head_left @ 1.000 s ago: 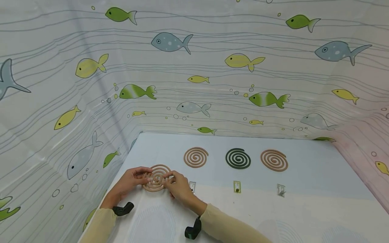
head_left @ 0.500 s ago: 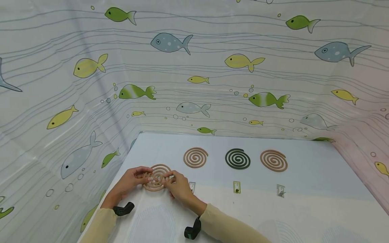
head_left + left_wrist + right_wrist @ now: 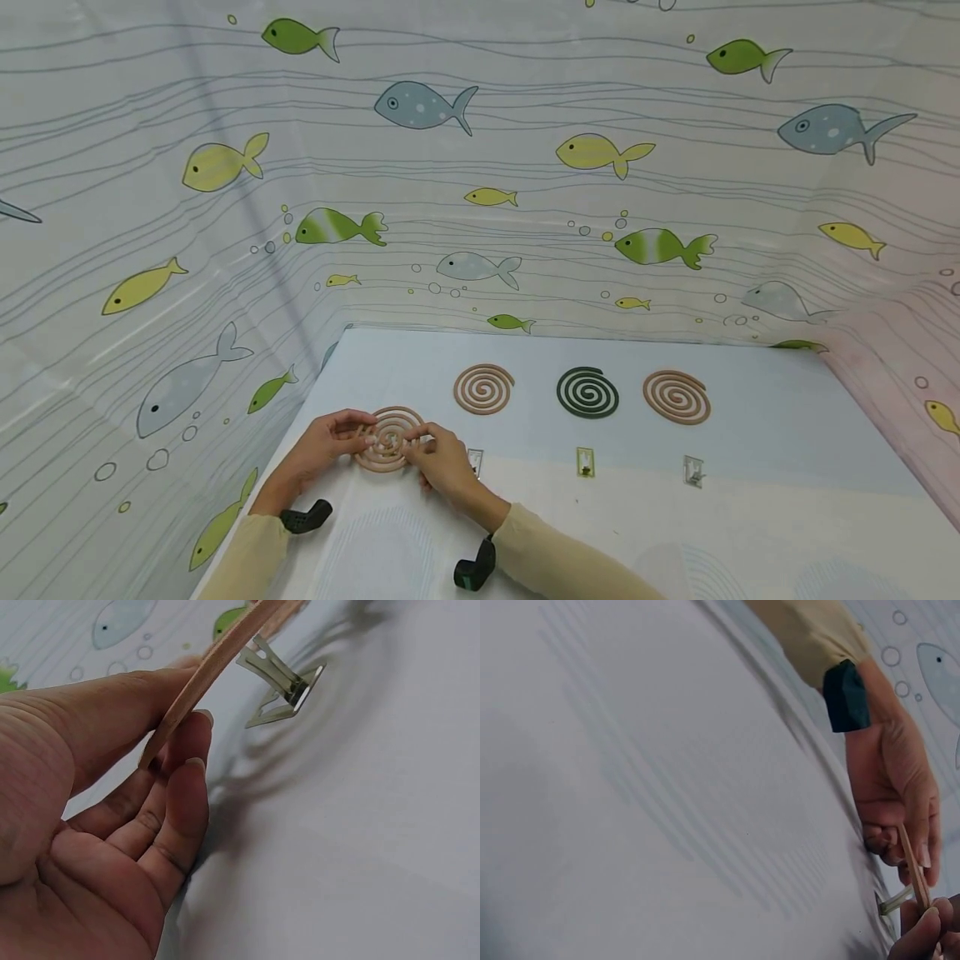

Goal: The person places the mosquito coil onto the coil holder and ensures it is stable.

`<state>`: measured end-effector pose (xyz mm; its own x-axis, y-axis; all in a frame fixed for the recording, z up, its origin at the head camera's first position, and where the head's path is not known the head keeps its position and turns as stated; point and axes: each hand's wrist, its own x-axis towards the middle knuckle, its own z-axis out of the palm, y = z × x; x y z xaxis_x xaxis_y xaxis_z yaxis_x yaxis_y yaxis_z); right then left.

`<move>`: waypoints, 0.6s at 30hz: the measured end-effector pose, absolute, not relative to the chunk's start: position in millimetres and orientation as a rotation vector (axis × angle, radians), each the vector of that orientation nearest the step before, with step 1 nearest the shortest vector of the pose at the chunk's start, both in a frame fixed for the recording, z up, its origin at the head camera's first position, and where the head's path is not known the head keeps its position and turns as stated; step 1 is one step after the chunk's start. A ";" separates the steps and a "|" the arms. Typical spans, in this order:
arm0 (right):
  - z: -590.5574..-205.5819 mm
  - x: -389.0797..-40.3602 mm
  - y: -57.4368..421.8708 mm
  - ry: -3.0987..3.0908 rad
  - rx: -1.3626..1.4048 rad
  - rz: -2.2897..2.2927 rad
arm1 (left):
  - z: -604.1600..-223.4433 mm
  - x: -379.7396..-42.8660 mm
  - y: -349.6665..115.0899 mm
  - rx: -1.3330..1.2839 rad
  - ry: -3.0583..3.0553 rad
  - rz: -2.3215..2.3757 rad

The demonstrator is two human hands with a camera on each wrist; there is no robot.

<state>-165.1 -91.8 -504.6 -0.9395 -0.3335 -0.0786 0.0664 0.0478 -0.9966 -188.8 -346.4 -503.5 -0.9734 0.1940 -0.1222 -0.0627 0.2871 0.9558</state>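
Currently, the tan mosquito coil [image 3: 204, 681] is pinched by left hand [image 3: 322, 446] and right hand [image 3: 447, 467] over a metal stand [image 3: 289, 684]; it could be snapped by uneven pressure.

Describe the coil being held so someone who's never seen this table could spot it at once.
Find the pale table below the fish-print backdrop and look along its left side. There, the person's left grip and right grip pinch a tan spiral coil. The two other tan coils and the dark green coil lie flat farther back; only this one is held up.
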 end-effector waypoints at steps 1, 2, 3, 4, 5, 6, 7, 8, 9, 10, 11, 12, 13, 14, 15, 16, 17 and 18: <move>-505.5 -165.3 -92.3 2.042 -0.263 -1.971 | -503.4 -188.8 -346.4 0.123 2.336 1.751; -506.3 -165.7 -93.1 2.044 -0.254 -1.973 | -503.2 -188.6 -346.1 0.124 2.328 1.753; -507.0 -166.0 -93.8 2.046 -0.248 -1.975 | -503.1 -188.5 -346.1 0.121 2.322 1.753; -507.6 -166.2 -94.6 2.049 -0.243 -1.976 | -502.9 -188.4 -345.9 0.123 2.313 1.755; -508.2 -166.5 -95.3 2.051 -0.240 -1.978 | -502.9 -188.3 -346.0 0.126 2.307 1.754; -508.9 -166.7 -96.0 2.050 -0.239 -1.979 | -502.9 -188.2 -346.1 0.130 2.304 1.750; -509.6 -167.0 -96.6 2.048 -0.240 -1.982 | -502.8 -187.9 -346.2 0.135 2.302 1.747; -510.1 -167.3 -97.2 2.045 -0.239 -1.985 | -502.8 -187.7 -345.9 0.132 2.300 1.748; -510.8 -167.5 -97.6 2.041 -0.241 -1.990 | -502.7 -187.5 -345.8 0.126 2.300 1.748; -511.4 -167.7 -98.0 2.038 -0.242 -1.996 | -502.6 -187.3 -345.6 0.126 2.302 1.745; -511.8 -167.7 -98.3 2.034 -0.246 -2.003 | -502.7 -187.1 -345.3 0.121 2.306 1.742; -512.1 -167.9 -98.5 2.032 -0.250 -2.008 | -502.8 -187.0 -345.1 0.122 2.310 1.740; -512.3 -167.9 -98.6 2.031 -0.255 -2.014 | -502.8 -186.8 -344.6 0.120 2.313 1.739; -512.4 -168.0 -98.8 2.031 -0.258 -2.018 | -502.8 -186.8 -344.3 0.120 2.316 1.737; -512.5 -168.3 -98.9 2.030 -0.260 -2.020 | -502.6 -186.6 -343.9 0.115 2.319 1.739; -512.5 -168.4 -98.9 2.031 -0.262 -2.021 | -502.6 -186.5 -343.8 0.116 2.325 1.735; -512.3 -168.4 -98.9 2.033 -0.267 -2.022 | -502.4 -186.4 -343.5 0.117 2.327 1.735; -512.1 -168.6 -98.9 2.034 -0.267 -2.020 | -502.1 -186.2 -343.5 0.119 2.330 1.732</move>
